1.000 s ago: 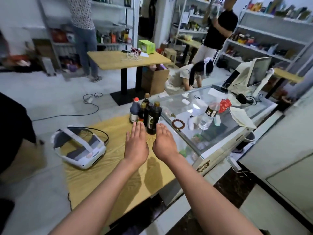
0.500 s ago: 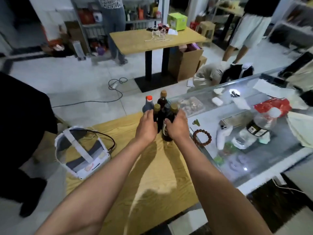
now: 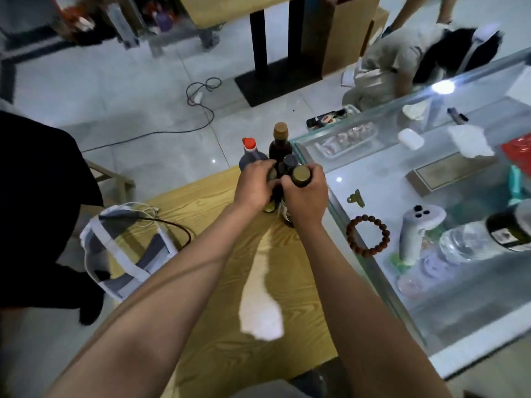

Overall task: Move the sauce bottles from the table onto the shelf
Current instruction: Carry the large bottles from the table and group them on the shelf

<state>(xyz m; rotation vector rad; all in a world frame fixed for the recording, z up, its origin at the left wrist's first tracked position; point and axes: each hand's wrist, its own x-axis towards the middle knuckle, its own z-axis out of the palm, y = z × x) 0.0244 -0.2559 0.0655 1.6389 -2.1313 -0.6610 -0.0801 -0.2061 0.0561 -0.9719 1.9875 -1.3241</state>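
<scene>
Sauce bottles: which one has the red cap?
The back-left bottle, just beyond the left hand; the other visible caps are brown, gold or dark.

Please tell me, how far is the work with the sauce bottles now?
Nothing looks done: no bottle is seen on a shelf. In hand: the right hand grips the gold-capped bottle at its neck, and the left hand grips the bottle beside it. Left: the red-capped bottle and the tall brown-capped bottle stand untouched on the table.
</scene>
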